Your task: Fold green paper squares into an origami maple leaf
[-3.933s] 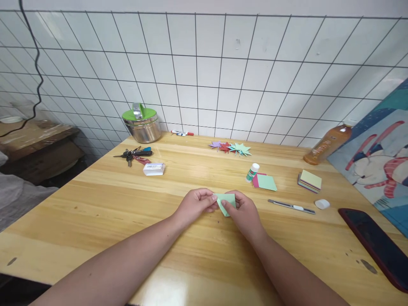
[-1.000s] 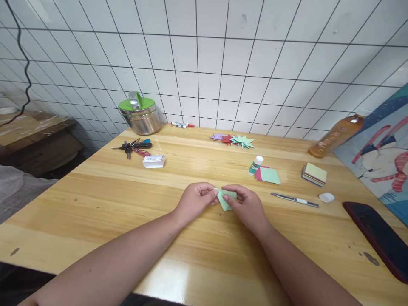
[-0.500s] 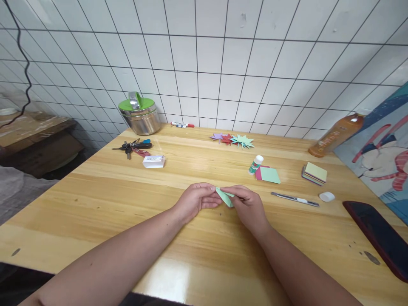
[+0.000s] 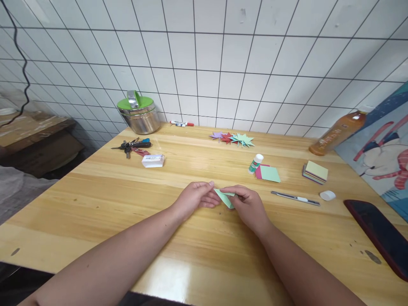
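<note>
A small folded piece of light-green paper (image 4: 225, 198) is pinched in my right hand (image 4: 250, 207), its creased panels standing at an angle to each other. My left hand (image 4: 196, 197) is just left of the paper, palm turned inward. Its thumb is raised apart from the paper's left corner, and its fingers stretch out beside the lower left edge; whether they touch it I cannot tell. A green and a pink paper square (image 4: 269, 173) lie beyond my right hand, with a glue stick (image 4: 256, 164) standing beside them.
Folded paper stars (image 4: 241, 140) lie near the tiled wall. To the right are a utility knife (image 4: 295, 198), a white cap (image 4: 327, 195), a paper stack (image 4: 315, 171), a phone (image 4: 378, 238) and a bottle (image 4: 338, 132). Keys (image 4: 135, 145), a small box (image 4: 153, 160) and a lidded pot (image 4: 140, 117) stand left.
My left thumb has come off the corner of the green paper and lifted slightly. My right hand keeps its hold in nearly the same place.
</note>
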`<state>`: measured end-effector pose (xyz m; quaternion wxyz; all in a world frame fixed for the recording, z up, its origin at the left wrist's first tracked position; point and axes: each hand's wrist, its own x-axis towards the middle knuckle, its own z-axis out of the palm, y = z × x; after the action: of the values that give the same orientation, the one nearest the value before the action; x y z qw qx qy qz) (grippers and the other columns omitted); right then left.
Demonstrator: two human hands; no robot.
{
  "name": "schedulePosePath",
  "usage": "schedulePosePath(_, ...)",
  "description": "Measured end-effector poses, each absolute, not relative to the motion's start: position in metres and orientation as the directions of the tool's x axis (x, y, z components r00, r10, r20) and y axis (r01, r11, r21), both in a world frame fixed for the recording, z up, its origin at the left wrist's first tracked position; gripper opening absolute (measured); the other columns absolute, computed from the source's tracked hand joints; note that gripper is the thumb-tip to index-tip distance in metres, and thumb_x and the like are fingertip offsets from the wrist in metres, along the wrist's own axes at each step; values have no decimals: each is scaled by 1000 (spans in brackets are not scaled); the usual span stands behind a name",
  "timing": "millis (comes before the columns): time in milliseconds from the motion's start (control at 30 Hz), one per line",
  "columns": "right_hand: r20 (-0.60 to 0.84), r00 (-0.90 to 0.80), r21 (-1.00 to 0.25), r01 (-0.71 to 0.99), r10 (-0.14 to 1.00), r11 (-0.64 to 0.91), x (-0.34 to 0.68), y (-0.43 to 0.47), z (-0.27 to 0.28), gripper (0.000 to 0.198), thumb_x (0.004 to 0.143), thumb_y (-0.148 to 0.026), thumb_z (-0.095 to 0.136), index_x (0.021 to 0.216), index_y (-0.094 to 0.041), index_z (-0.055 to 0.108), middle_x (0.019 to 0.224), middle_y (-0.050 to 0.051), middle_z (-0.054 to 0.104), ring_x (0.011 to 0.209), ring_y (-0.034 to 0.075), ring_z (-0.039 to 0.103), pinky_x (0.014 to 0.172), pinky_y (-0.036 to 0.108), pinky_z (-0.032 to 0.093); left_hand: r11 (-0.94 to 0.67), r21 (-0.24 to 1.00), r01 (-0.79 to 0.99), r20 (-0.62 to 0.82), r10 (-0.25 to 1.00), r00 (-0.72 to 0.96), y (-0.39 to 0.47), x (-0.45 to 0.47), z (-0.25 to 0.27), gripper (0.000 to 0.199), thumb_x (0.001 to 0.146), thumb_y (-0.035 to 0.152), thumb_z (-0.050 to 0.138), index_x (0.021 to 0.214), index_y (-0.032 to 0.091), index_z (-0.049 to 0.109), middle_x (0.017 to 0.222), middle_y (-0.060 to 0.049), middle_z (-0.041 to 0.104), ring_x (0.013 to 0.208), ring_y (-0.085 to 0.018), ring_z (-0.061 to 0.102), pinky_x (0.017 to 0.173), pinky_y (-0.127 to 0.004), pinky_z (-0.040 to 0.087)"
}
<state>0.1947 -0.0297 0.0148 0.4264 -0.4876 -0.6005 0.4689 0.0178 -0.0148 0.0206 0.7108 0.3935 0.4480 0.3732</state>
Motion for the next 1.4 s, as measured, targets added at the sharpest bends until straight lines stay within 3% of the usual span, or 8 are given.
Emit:
schedulePosePath(100, -14, -167, -982, 188, 986, 18, 195, -30, 17, 23, 74, -22, 51, 86, -22, 71, 78, 2, 64, 58, 11, 55, 50, 22, 51, 280, 959, -42, -253, 913, 319, -13, 15, 23, 40, 71, 49, 64, 86, 12, 67, 75, -9, 71, 70, -17, 66, 68, -27, 50)
schedulePosePath(200, -35, -190, -982, 190, 981, 2, 195, -30, 18, 23, 73, -22, 52, 85, -21, 71, 77, 2, 65, 55, 10, 55, 51, 22, 51, 182, 980, 76, -197, 920, 339, -12, 13, 22, 36, 68, 45, 68, 81, 12, 67, 72, -7, 70, 69, -16, 64, 67, -26, 48)
schedulePosePath(367, -72, -207, -989, 145, 976, -42, 196, -29, 17, 22, 73, -24, 54, 86, -21, 71, 71, 1, 64, 59, 12, 56, 51, 24, 52, 262, 958, 118, -287, 876, 387, -9, 11, 20, 31, 71, 43, 65, 78, 13, 68, 73, -7, 71, 67, -14, 64, 65, -25, 48)
schedulePosePath(600, -122, -244, -987, 130, 962, -93, 195, -30, 19, 24, 73, -29, 57, 90, -20, 71, 74, 1, 63, 60, 11, 54, 53, 25, 54, 412, 911, 11, -387, 845, 370, -8, 8, 23, 29, 64, 38, 71, 71, 11, 67, 62, -6, 69, 58, -15, 63, 60, -25, 47)
schedulePosePath(767, -117, -231, -985, 150, 966, -84, 197, -28, 20, 24, 73, -27, 55, 90, -20, 71, 74, 1, 64, 58, 10, 54, 52, 25, 53, 445, 895, -2, -409, 824, 391, -5, 4, 25, 43, 70, 54, 61, 78, 12, 66, 71, -10, 72, 66, -18, 66, 67, -30, 49)
schedulePosePath(1000, -46, -289, -971, 238, 956, 25, 199, -28, 18, 23, 76, -23, 52, 88, -20, 72, 78, 3, 66, 59, 10, 54, 52, 22, 47, 295, 922, 250, -378, 823, 424, -6, 1, 29, 36, 71, 49, 63, 81, 15, 68, 77, -7, 72, 73, -16, 65, 68, -26, 47)
schedulePosePath(1233, -6, -309, -945, 312, 951, 96, 199, -30, 21, 24, 75, -20, 51, 86, -21, 72, 81, 3, 67, 65, 12, 55, 57, 23, 42, 278, 931, 235, -358, 816, 453, -5, 1, 23, 30, 70, 42, 66, 80, 14, 68, 74, -7, 71, 70, -16, 64, 67, -25, 46)
schedulePosePath(1400, -43, -302, -987, 158, 952, 5, 202, -31, 28, 33, 79, -27, 44, 102, -20, 67, 98, 6, 68, 88, 19, 60, 68, 27, 46, 1, 942, 337, -142, 908, 394, -10, 6, 20, 24, 76, 37, 58, 73, 14, 66, 68, -3, 67, 64, -14, 60, 61, -23, 43)
